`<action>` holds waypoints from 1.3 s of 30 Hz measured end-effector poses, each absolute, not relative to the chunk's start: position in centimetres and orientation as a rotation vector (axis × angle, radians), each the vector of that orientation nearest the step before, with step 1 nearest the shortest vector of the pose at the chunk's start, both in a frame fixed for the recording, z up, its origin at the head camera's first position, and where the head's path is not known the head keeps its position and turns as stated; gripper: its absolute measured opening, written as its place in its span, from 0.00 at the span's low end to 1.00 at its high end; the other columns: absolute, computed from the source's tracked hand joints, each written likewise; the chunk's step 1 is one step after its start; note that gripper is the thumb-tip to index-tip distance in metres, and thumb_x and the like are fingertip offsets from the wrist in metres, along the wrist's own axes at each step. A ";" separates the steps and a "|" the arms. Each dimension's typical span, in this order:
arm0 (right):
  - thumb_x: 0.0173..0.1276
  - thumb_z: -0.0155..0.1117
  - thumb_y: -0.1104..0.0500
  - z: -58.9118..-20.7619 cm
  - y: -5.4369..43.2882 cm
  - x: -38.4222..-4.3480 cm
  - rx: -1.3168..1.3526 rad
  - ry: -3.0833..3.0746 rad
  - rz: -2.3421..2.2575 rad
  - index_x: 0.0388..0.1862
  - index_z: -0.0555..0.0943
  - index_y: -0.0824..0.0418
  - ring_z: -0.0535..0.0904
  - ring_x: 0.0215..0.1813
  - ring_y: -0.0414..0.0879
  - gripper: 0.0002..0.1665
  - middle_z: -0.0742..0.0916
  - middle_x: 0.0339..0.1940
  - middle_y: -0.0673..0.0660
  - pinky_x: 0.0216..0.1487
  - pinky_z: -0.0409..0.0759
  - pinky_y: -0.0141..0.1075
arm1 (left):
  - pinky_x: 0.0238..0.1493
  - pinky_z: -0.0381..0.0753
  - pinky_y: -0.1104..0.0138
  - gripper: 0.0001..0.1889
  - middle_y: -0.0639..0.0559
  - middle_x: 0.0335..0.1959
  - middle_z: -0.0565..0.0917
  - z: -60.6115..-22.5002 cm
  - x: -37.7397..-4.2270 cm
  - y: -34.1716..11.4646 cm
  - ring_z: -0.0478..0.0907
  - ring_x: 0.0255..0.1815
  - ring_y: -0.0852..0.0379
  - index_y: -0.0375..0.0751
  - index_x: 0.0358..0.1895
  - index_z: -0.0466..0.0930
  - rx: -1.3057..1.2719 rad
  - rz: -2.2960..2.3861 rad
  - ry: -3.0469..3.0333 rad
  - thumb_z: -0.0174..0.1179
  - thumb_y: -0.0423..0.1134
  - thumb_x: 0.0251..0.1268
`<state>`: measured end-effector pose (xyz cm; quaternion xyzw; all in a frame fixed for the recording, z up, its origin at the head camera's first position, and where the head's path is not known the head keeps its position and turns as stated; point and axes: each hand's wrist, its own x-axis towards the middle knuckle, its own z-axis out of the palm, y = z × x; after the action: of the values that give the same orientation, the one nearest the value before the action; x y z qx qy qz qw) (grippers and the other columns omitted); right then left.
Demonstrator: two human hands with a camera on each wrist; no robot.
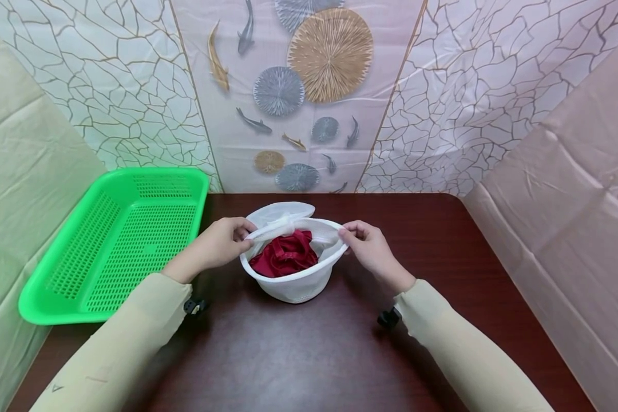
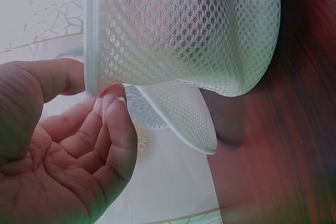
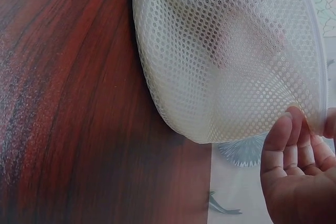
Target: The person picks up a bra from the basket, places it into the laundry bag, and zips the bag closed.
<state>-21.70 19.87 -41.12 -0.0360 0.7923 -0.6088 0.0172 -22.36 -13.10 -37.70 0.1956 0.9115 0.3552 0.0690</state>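
Note:
A white mesh laundry bag point(image 1: 298, 289) stands in the middle of the table, its round mouth facing up and toward me. Inside lies a crumpled dark red cloth point(image 1: 288, 254), whose kind I cannot tell. The bag's mesh lid point(image 1: 283, 212) is folded back behind the mouth. My left hand point(image 1: 224, 241) pinches the rim at the left, thumb on one side and fingertips on the other, as the left wrist view shows. On the opposite side my right hand point(image 1: 371, 249) pinches the rim too. Red shows faintly through the mesh wall point(image 3: 231, 61) in the right wrist view.
A green plastic basket point(image 1: 201, 189) with slotted walls stands at the left of the dark red-brown table point(image 1: 288, 366). Behind the table hangs a patterned backdrop point(image 1: 226, 154). Beige cloth walls point(image 1: 561, 212) border both sides.

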 end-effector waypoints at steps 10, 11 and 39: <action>0.71 0.62 0.57 -42.5 20.4 -21.9 -0.141 2.497 -1.903 0.45 0.81 0.66 0.76 0.38 0.70 0.13 0.83 0.34 0.63 0.30 0.80 0.34 | 0.38 0.78 0.61 0.17 0.47 0.37 0.83 -38.5 -23.9 -13.2 0.78 0.38 0.52 0.38 0.51 0.80 0.461 1.207 2.715 0.63 0.45 0.65; 0.71 0.62 0.57 -42.6 20.4 -21.9 -0.144 2.498 -1.902 0.45 0.80 0.66 0.75 0.38 0.71 0.13 0.83 0.34 0.63 0.30 0.80 0.33 | 0.40 0.78 0.60 0.19 0.46 0.40 0.82 -38.5 -24.2 -13.1 0.78 0.40 0.50 0.38 0.53 0.78 0.417 1.227 2.732 0.63 0.46 0.65; 0.70 0.62 0.56 -43.5 20.6 -21.9 -0.186 2.533 -1.843 0.44 0.81 0.66 0.78 0.33 0.61 0.13 0.83 0.32 0.63 0.31 0.80 0.35 | 0.49 0.79 0.55 0.37 0.32 0.50 0.78 -42.9 -27.7 -10.1 0.79 0.49 0.43 0.25 0.70 0.52 -0.044 1.403 2.686 0.61 0.39 0.65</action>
<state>-21.86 20.63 -43.47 -0.0593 0.8072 -0.5873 0.0020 -27.70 -10.05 -42.91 -0.0144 0.8849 0.4623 0.0553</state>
